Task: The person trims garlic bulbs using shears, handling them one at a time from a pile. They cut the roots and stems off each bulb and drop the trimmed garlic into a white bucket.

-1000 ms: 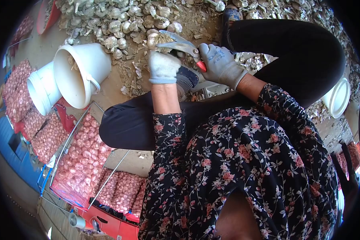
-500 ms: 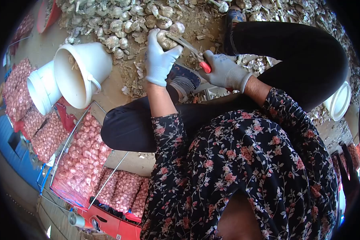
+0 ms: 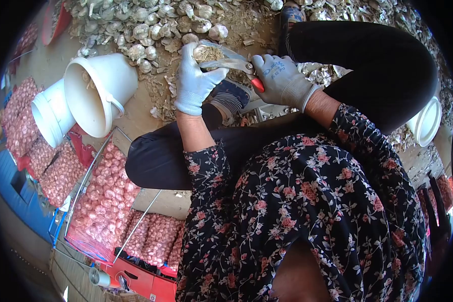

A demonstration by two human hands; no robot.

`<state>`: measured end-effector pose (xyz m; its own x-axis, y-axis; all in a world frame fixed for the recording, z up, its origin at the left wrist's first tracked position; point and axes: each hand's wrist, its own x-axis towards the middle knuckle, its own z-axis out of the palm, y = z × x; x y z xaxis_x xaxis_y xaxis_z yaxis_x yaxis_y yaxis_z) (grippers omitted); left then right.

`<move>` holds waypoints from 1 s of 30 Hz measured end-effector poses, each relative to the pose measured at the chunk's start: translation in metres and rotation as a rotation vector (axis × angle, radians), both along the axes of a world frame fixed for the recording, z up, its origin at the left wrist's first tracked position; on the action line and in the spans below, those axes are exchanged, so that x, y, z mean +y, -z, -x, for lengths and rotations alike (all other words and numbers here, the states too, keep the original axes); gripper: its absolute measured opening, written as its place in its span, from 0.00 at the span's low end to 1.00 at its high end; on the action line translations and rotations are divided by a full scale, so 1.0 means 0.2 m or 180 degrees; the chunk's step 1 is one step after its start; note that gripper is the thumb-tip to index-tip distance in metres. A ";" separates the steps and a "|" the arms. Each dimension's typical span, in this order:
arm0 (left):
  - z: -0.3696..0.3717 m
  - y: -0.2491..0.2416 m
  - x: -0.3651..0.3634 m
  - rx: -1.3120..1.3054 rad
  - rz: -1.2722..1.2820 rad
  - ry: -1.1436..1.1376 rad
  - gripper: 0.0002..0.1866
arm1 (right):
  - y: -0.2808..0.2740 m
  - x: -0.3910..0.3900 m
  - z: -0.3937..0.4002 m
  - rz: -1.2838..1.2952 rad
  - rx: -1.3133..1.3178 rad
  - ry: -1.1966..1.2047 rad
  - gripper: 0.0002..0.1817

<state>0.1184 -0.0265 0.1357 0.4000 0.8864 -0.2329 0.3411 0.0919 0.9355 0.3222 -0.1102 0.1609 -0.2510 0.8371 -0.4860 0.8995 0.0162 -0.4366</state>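
Observation:
My left hand, in a pale glove, is closed around a garlic bulb with its rooty side showing. My right hand, gloved in grey, grips pruning shears by their red handles. The two blades are spread apart and reach to the bulb, one on each side of its roots. Beyond my hands lies a heap of garlic bulbs on the ground.
A white bucket lies tipped at the left, beside another white bucket. Net sacks of garlic stand at lower left. Dry garlic skins litter the ground around my legs. A white tub is at the right.
The shears' blades have opened wide around the bulb, where before they were close together. The bulb has turned so its roots show, and my left hand has shifted slightly down and left.

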 end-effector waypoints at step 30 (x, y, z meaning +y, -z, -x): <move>-0.01 -0.09 0.02 0.0694 0.1066 0.0934 0.31 | 0.06 -0.04 0.04 0.0183 0.0991 0.0493 0.21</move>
<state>0.1195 -0.0221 0.1538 0.5317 0.6060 -0.5917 0.5820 0.2461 0.7750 0.3135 -0.1185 0.1490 -0.2669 0.8503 -0.4536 0.7129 -0.1425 -0.6866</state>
